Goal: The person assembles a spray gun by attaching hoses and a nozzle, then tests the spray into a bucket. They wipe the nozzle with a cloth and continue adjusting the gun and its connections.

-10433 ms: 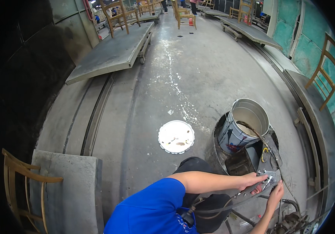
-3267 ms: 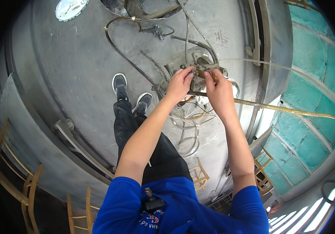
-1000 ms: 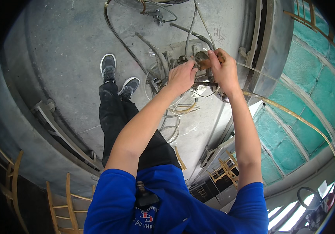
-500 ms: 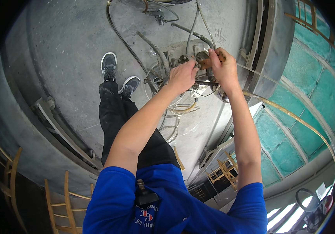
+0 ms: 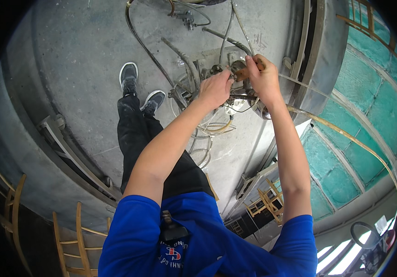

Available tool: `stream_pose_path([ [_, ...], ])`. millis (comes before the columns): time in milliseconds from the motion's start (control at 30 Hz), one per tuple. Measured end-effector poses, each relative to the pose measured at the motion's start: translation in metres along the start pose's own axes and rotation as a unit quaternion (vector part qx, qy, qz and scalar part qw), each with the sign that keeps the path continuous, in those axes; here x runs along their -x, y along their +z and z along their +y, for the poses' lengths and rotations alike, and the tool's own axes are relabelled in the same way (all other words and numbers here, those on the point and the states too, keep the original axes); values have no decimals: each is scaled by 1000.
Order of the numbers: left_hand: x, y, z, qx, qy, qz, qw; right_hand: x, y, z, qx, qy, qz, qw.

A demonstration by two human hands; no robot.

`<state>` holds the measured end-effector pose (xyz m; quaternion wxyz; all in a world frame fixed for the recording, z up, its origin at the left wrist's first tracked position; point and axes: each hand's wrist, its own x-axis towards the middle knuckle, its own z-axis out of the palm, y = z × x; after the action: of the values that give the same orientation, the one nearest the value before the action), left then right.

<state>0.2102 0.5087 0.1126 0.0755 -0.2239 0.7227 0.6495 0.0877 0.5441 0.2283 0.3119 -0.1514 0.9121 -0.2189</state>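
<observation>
My right hand [image 5: 267,84] is closed around a flat orange-brown tool [image 5: 242,74], rusty-looking and wrench-like, though its exact kind is unclear. The tool's end reaches left into the metal fittings of a floor-standing machine [image 5: 204,62] with hoses and pipe handles. Beside that end, my left hand [image 5: 215,90] has its fingers pinched together against the fittings, and what lies between them is hidden. Both hands are over the machine's top, close together. Below them a coiled clear hose [image 5: 218,128] hangs about the machine.
A black hose [image 5: 148,51] runs over the grey floor to the machine's left. A spray gun [image 5: 188,20] lies at the top. Yellowish hose [image 5: 342,133] arcs off to the right, past green panels [image 5: 360,87]. Wooden chair frames [image 5: 81,240] stand at lower left.
Almost nothing differs. My right hand and the orange-brown tool have shifted very slightly; my left hand stays at the fittings.
</observation>
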Motion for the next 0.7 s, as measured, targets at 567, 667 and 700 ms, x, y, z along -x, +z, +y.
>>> stream_pose_path([
  [567,119,11,-124,306,-564,89,762,234,7,-24,-336,105,224,909],
  [667,150,18,-125,699,-526,35,483,297,12,-18,-434,225,229,842],
  [700,152,20,-126,718,-496,61,484,316,13,-16,-474,255,205,818],
])
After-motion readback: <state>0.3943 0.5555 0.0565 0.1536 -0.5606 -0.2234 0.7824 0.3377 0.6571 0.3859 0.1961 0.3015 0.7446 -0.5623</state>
